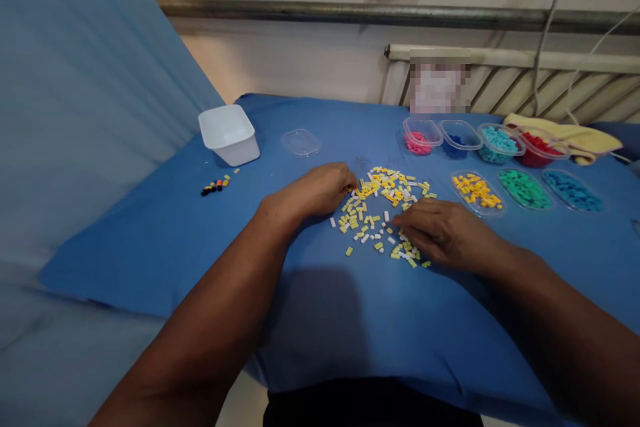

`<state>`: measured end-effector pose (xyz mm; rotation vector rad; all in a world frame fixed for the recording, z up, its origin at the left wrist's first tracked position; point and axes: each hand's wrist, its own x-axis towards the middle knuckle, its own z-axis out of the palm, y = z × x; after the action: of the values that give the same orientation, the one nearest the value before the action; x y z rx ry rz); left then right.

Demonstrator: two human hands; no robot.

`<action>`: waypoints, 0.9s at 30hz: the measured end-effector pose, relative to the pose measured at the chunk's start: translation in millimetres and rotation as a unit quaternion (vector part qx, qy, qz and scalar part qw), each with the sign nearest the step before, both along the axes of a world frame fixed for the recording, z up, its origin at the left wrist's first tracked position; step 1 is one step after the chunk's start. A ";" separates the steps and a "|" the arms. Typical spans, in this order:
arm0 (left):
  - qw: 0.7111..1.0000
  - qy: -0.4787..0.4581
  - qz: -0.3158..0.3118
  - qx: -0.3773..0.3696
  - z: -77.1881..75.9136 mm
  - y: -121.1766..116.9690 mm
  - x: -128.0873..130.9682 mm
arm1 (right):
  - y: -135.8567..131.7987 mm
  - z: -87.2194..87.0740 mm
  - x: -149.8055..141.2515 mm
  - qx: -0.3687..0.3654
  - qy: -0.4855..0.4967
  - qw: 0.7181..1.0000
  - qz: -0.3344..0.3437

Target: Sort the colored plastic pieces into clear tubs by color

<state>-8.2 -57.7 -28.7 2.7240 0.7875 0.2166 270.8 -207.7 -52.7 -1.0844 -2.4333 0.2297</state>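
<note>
A scattered heap of small yellow, white and orange pieces lies on the blue cloth-covered table. My left hand rests palm down at the heap's left edge, fingers curled, fingertips touching the pieces. My right hand lies flat on the heap's right side, fingers together and pointing left over several pieces. Whether either hand pinches a piece is hidden under the fingers.
A white tub and a clear lid stand at the back left, with a few dark and orange pieces nearby. Clear dishes at the right hold pink, blue, cyan, red, yellow, green and blue pieces.
</note>
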 end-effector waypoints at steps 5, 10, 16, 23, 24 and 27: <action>0.999 0.039 -0.018 0.026 3.7 -2.2 7.9 | -0.5 2.2 -2.1 -0.005 -0.006 1.000 0.007; 0.998 0.040 0.044 0.024 1.2 3.6 15.1 | 0.1 0.7 -0.6 -0.008 -0.007 1.000 0.010; 0.929 -0.197 0.195 -0.247 -0.9 16.2 9.0 | -0.9 1.4 -0.5 0.014 0.037 0.998 -0.038; 0.766 -0.394 0.171 -0.478 3.4 -13.8 38.5 | 3.2 2.5 -24.7 -0.174 0.390 0.888 -0.172; 0.782 -0.385 0.155 -0.465 2.2 -21.9 44.7 | 4.0 3.1 -28.6 -0.240 0.453 0.841 -0.171; 0.882 -0.369 0.077 -0.283 -2.8 -43.0 58.1 | 4.5 7.7 -37.0 -0.392 0.580 0.697 -0.157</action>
<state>49.9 -100.6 -31.5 1.8067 0.6808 0.8477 233.8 -203.2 -45.1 -1.0874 -0.9257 1.4247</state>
